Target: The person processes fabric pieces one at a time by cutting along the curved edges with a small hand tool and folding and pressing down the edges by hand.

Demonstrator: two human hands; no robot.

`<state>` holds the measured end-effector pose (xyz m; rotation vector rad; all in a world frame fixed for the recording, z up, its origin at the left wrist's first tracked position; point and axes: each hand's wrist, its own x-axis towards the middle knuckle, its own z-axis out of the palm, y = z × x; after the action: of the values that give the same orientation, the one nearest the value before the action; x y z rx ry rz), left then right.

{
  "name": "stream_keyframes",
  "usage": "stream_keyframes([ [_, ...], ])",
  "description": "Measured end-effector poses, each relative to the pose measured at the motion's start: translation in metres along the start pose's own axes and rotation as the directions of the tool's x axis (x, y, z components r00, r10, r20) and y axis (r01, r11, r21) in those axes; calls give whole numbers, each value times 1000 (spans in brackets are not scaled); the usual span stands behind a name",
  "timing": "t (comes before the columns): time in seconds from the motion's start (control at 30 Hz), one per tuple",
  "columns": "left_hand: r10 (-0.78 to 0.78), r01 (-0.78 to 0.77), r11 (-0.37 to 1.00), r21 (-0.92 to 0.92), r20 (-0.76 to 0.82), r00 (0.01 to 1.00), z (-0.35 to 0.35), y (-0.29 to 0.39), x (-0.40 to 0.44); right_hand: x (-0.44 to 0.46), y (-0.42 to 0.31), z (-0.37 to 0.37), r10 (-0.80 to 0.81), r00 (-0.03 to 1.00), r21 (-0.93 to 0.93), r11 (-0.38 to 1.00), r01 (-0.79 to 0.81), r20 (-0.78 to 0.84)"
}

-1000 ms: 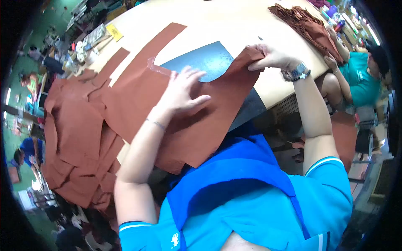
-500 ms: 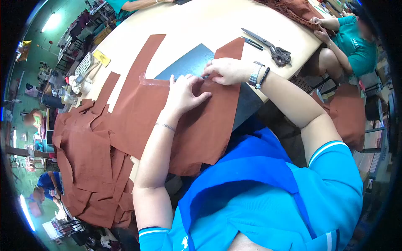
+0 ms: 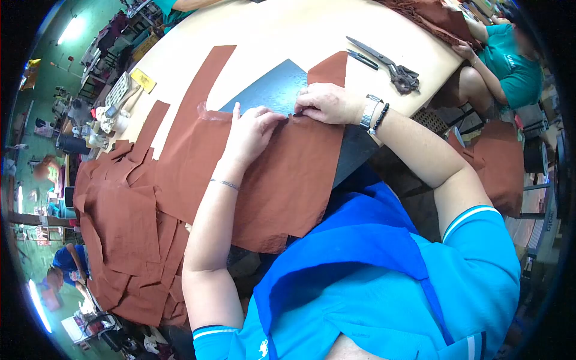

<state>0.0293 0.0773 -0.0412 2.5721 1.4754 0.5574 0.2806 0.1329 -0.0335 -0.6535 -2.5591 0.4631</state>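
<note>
A reddish-brown fabric piece (image 3: 288, 174) lies over a dark glossy board (image 3: 270, 87) at the table edge, with its curved upper edge under both hands. My left hand (image 3: 255, 129) pinches that edge with thumb and index finger. Right beside it, my right hand (image 3: 324, 103), with a watch and a beaded bracelet at the wrist, has its fingertips closed on the same edge. A small dark notch or fold shows between the two hands. A whitish patch marks the fabric near its left corner.
Large scissors (image 3: 384, 60) and small snips (image 3: 362, 59) lie at the right of the table (image 3: 288, 27). More brown fabric (image 3: 126, 234) is heaped at left. A yellow card (image 3: 143, 80) and tools lie beyond it. A co-worker (image 3: 510, 66) sits at right, handling brown fabric.
My right hand has come down and left from the fabric's raised corner to the curved edge, and the corner now lies flat. My left hand has gone from spread fingers to a pinch.
</note>
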Motion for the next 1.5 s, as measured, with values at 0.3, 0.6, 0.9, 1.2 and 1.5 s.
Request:
stream_keyframes([
  [0.3, 154, -138, 981, 135, -114, 981, 9, -15, -11, -17, -4, 9, -145, 989, -295, 945, 142, 12],
  [0.6, 189, -163, 965, 203, -118, 975, 7, -15, -11, -21, -40, 22, -48, 998, -481, 876, 28, -28],
  [0.9, 230, -172, 951, 255, -220, 948, -6, -48, -22, -13, -56, 34, 59, 997, -382, 921, -72, -45],
  [1.2, 205, -138, 953, 270, -237, 950, -9, -52, -21, -1, -64, 32, 104, 994, -386, 916, -109, -33],
  [1.5, 160, -95, 963, 252, -254, 954, -4, -54, -21, 26, -67, 38, 250, 961, -383, 905, -186, 122],
])
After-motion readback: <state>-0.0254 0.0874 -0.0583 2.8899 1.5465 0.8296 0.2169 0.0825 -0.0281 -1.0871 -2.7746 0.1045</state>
